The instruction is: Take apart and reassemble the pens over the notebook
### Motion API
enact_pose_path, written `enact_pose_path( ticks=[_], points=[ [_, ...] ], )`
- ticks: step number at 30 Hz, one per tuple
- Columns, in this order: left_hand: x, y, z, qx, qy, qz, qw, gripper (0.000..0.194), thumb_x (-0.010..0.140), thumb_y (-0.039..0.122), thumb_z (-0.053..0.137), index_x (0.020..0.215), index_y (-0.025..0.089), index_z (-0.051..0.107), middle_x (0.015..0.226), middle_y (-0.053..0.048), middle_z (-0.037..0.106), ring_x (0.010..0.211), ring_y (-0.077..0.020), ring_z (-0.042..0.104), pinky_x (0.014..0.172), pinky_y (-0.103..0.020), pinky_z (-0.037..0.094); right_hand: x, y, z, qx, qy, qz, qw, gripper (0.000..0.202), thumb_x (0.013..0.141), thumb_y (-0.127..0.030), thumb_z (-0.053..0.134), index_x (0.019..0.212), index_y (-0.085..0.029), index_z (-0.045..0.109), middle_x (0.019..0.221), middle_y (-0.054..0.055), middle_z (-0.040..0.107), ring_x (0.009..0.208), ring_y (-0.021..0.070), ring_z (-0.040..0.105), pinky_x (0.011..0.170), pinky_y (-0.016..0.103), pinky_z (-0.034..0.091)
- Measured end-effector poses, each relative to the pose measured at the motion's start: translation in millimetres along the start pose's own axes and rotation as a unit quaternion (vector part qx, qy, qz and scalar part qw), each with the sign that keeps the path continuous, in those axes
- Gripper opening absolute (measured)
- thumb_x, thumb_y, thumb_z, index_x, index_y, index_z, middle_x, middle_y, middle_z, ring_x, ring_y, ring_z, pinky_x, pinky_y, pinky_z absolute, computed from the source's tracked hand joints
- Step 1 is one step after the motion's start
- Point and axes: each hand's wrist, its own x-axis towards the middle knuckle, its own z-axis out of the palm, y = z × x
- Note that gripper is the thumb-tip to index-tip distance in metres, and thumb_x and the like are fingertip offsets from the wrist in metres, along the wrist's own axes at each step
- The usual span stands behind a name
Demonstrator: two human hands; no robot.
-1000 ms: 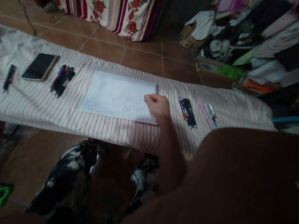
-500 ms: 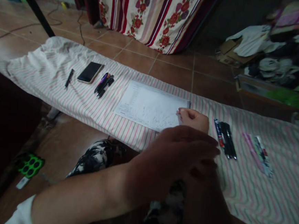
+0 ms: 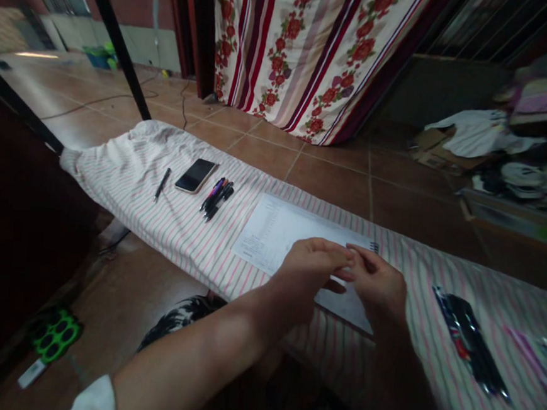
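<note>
My left hand (image 3: 313, 265) and my right hand (image 3: 379, 279) meet over the right part of a white spiral notebook (image 3: 271, 230). Their fingertips touch, and both hands have curled, closed fingers. Whatever is between the fingertips, if anything, is too small to make out. The notebook lies on a striped cloth (image 3: 190, 242), its spiral edge to the right. To its left are a bundle of pens (image 3: 217, 197), a phone (image 3: 196, 175) and a single black pen (image 3: 162, 184). Right of my right hand lies a group of dark pens (image 3: 471, 340).
Pink and pale pens (image 3: 531, 358) lie at the right edge. Beyond the cloth are a tiled floor (image 3: 332, 178), a floral curtain (image 3: 285, 54) and piled clothes (image 3: 478, 133). A green object (image 3: 57, 334) is on the floor at lower left.
My left hand has moved away from over my right wrist, and its fingertips now meet those of my right hand. The camera view has shifted, so the scene sits lower and farther right.
</note>
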Motion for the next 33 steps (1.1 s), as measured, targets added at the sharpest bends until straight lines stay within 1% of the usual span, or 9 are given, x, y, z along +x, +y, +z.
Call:
enact_pose_path(
  ticks=[2, 4, 6, 8, 13, 18, 21, 26, 33],
  points=[
    [13.2, 0.1, -10.9, 0.061, 0.048, 0.012, 0.997, 0.004, 0.069, 0.016, 0.056, 0.073, 0.015, 0.057, 0.077, -0.002, 0.059, 0.066, -0.0112, 0.055, 0.056, -0.021, 0.042, 2.3, 0.2, 2.5, 0.021, -0.011, 0.030, 0.999, 0.036, 0.073, -0.045, 0.050, 0.096, -0.025, 0.070, 0.086, 0.008, 0.074, 0.087, 0.0282, 0.068, 0.079, 0.039, 0.052],
    [25.9, 1.7, -27.6, 0.209, 0.130, 0.079, 0.966, 0.010, 0.071, 0.013, 0.053, 0.076, 0.017, 0.060, 0.075, -0.003, 0.059, 0.073, -0.0150, 0.057, 0.064, -0.026, 0.046, 3.8, 0.7, 3.5, 0.037, -0.016, 0.046, 0.998, 0.038, 0.073, -0.047, 0.050, 0.097, -0.024, 0.069, 0.085, 0.008, 0.074, 0.090, 0.0283, 0.068, 0.083, 0.040, 0.051],
    [35.9, 6.0, -50.5, 0.395, 0.213, 0.195, 0.872, 0.011, 0.072, 0.015, 0.055, 0.079, 0.019, 0.063, 0.088, -0.005, 0.061, 0.089, -0.0189, 0.057, 0.083, -0.033, 0.046, 4.8, 1.7, 3.1, 0.041, -0.016, 0.054, 0.998, 0.038, 0.073, -0.047, 0.050, 0.096, -0.024, 0.069, 0.085, 0.008, 0.074, 0.091, 0.0283, 0.068, 0.085, 0.041, 0.049],
    [42.3, 14.2, -77.3, 0.510, 0.265, 0.240, 0.782, 0.016, 0.075, 0.014, 0.053, 0.083, 0.019, 0.065, 0.096, -0.008, 0.061, 0.098, -0.0214, 0.055, 0.093, -0.036, 0.042, 5.4, 2.8, 1.9, 0.039, -0.016, 0.059, 0.997, 0.038, 0.072, -0.048, 0.050, 0.095, -0.024, 0.069, 0.084, 0.007, 0.075, 0.091, 0.0284, 0.068, 0.086, 0.042, 0.049],
    [47.5, 43.6, -142.9, 0.608, 0.352, 0.226, 0.675, 0.024, 0.079, 0.017, 0.048, 0.092, 0.018, 0.069, 0.105, -0.010, 0.062, 0.103, -0.0225, 0.055, 0.093, -0.034, 0.041, 5.2, 3.6, -1.7, 0.027, -0.015, 0.065, 0.997, 0.038, 0.073, -0.048, 0.048, 0.094, -0.024, 0.069, 0.084, 0.006, 0.075, 0.089, 0.0281, 0.068, 0.085, 0.042, 0.048],
    [46.7, 56.1, -185.9, 0.617, 0.428, 0.130, 0.647, 0.030, 0.080, 0.019, 0.044, 0.096, 0.017, 0.070, 0.102, -0.013, 0.064, 0.096, -0.0268, 0.060, 0.077, -0.035, 0.047, 3.2, 6.9, -5.8, 0.016, -0.028, 0.077, 0.996, 0.038, 0.072, -0.047, 0.048, 0.093, -0.024, 0.069, 0.083, 0.006, 0.075, 0.089, 0.0284, 0.068, 0.081, 0.040, 0.049],
    [44.5, 54.6, -193.2, 0.627, 0.427, 0.109, 0.643, 0.030, 0.080, 0.020, 0.044, 0.094, 0.018, 0.071, 0.105, -0.014, 0.063, 0.096, -0.0294, 0.060, 0.074, -0.037, 0.047, 2.3, 13.7, -8.2, 0.013, -0.023, 0.070, 0.997, 0.036, 0.073, -0.047, 0.048, 0.091, -0.024, 0.069, 0.081, 0.005, 0.075, 0.089, 0.0279, 0.068, 0.080, 0.039, 0.049],
    [43.8, 52.3, -185.0, 0.651, 0.421, 0.094, 0.625, 0.029, 0.081, 0.026, 0.045, 0.094, 0.021, 0.071, 0.108, -0.013, 0.060, 0.103, -0.0313, 0.055, 0.073, -0.038, 0.047, 4.1, 23.3, -12.2, 0.002, -0.038, 0.081, 0.996, 0.039, 0.072, -0.047, 0.048, 0.092, -0.022, 0.070, 0.082, 0.006, 0.075, 0.089, 0.0287, 0.067, 0.080, 0.039, 0.047],
    [43.8, 47.5, -175.1, 0.717, 0.409, 0.117, 0.552, 0.026, 0.083, 0.030, 0.047, 0.089, 0.021, 0.070, 0.105, -0.011, 0.057, 0.104, -0.0286, 0.051, 0.065, -0.034, 0.046, 6.6, 18.7, -10.2, 0.030, -0.040, 0.098, 0.994, 0.042, 0.071, -0.047, 0.047, 0.093, -0.019, 0.070, 0.083, 0.008, 0.075, 0.085, 0.0272, 0.068, 0.078, 0.037, 0.047]
  ],
)
